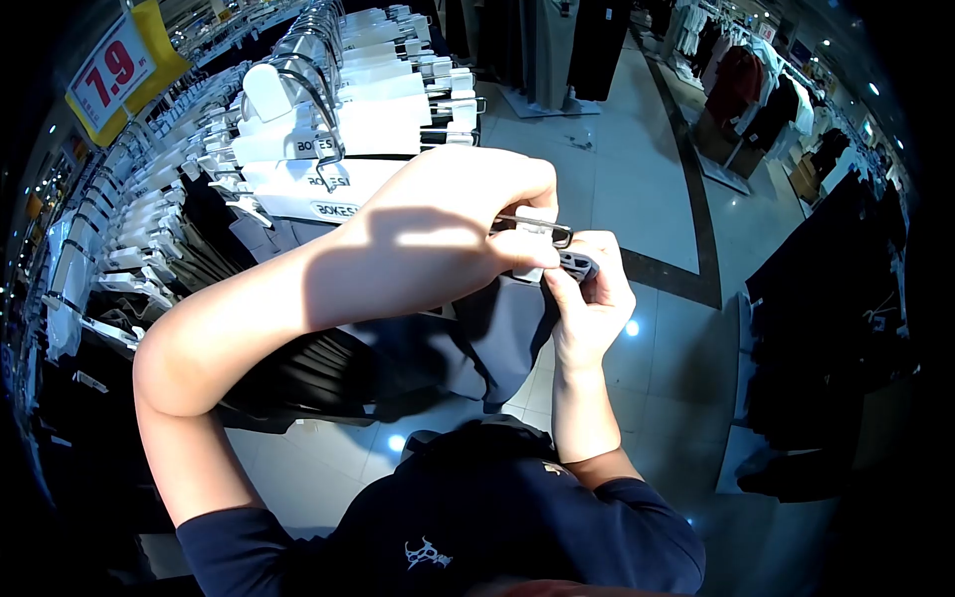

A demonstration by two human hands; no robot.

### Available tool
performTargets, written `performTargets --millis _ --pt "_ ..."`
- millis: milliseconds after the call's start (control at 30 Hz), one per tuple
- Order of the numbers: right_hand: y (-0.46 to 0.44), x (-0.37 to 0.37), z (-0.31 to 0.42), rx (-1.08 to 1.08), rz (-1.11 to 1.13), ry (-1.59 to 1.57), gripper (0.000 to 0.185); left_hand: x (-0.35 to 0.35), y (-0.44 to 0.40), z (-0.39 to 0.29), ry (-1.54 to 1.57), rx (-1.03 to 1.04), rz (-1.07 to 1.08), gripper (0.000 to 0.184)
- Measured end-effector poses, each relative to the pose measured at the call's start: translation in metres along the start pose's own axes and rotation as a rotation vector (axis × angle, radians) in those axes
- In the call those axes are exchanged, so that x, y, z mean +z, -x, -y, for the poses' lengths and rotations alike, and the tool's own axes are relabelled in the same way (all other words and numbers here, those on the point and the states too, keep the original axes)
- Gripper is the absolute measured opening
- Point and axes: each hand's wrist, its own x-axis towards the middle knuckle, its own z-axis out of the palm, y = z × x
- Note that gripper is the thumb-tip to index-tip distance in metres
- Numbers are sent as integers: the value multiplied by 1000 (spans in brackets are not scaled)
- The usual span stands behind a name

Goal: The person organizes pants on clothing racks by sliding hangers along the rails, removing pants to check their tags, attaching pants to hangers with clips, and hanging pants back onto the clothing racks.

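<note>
- Well, your left hand (497, 204) is closed around a white hanger clip (530, 267); its thumb presses the clip's face, while the bent fingers curl behind and are mostly hidden from you.
- Your right hand (600, 303) comes up from below and pinches a grey ridged piece (577, 265) between thumb and fingers; whether that piece belongs to the clip is too small to tell.
- The clip sits between your two hands, over the aisle side of the rack (65, 298); a dark metal wire (550, 231) crosses it near your left fingertips, its far end covered by your hand.
- Below your hands hangs a navy garment (507, 333); your left hand and forearm hide its upper part, so you cannot tell whether the clip bites on it.
- Your left forearm cuts across the rack; above it, white hangers (383, 124) stand in a packed row, some bands reading "BOKESI", one partly cut off by your arm.
- At your upper left, a yellow-edged price sign (114, 80) shows 7.9; its smaller print is hard to read.
- Across the pale tiled floor (647, 214), more clothes (741, 85) hang at the upper right; dark garments (831, 328) at the right edge blur into shadow.
</note>
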Motion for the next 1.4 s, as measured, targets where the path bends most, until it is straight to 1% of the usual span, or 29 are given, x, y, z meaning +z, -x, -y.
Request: performTargets --millis 67,133,167,200,267,300,333,367,400,467,533,600,667,733,767,800,867,900,933,1000,1067,1100,1133,1200,1233,1267,1300,1333,1400 --pt "-1 1 1 30 1 -17 20 0 0 0 4 -30 12 22" --pt "-3 1 0 12 6 4 20 2 0 3 11 29 -30 23" --pt "-2 1 -1 23 8 -18 19 1 0 3 -3 -23 17 26" --pt "-3 0 -2 21 15 -25 19 2 -1 5 -9 -29 12 26" --pt "-4 2 -6 63 10 -34 19 13 3 14 -137 45 -52 41" --pt "-3 1 -11 60 4 -29 21 28 -1 18 -282 90 -198 53" --pt "-1 2 -14 106 -2 -13 29 38 -1 19 -435 134 -338 66" --pt "4 0 -20 151 -46 -54 34 37 13 13 -479 192 -338 82" --pt "7 -1 -26 199 -87 -91 40 45 25 19 -400 297 -443 83" --pt "9 0 -27 207 -64 -143 50 51 55 31 -319 277 -496 78" --pt "14 -12 -41 253 4 -129 54 69 90 63 -447 344 -1105 66" --pt "22 -23 -53 304 114 -91 50 78 139 94 -589 -76 -1376 67" --pt "33 -17 -54 397 141 -37 44 87 171 118 -154 -512 -1584 67" --pt "50 -16 -65 581 249 37 31 106 203 151 298 -601 -1498 54" --pt "58 -8 -66 647 263 56 26 114 215 155 528 -781 -1304 45" --pt "69 -2 -72 636 269 47 24 125 226 158 749 -941 -1081 37" --pt "93 10 -82 676 228 19 21 178 250 191 868 -906 -1007 26" --pt "107 14 -92 655 205 26 19 195 253 193 765 -984 -997 28" --pt "119 15 -99 684 231 55 15 211 256 195 659 -1054 -984 31" --pt "140 18 -115 830 267 -30 12 264 280 223 693 -1022 -1037 30" --pt "160 23 -123 809 256 14 10 273 281 214 785 -1108 -1133 32" --pt "176 12 -140 885 326 10 21 285 292 224 720 -1128 -1101 31" --pt "182 11 -146 874 305 22 21 295 301 237 656 -1146 -1072 29" --pt "190 14 -150 836 20 -54 18 290 294 243 713 -1150 -1085 30" --pt "183 20 -140 845 -16 -36 16 283 292 241 552 -1225 -986 30" --pt "182 21 -137 812 -1 40 13 279 296 236 386 -1291 -867 30" --pt "180 24 -134 835 16 30 14 305 310 261 470 -1120 -1055 30" --pt "181 25 -132 852 25 20 14 315 319 266 484 -1113 -1001 30" --pt "182 32 -121 798 -35 68 14 321 318 278 680 -1176 -1195 30"
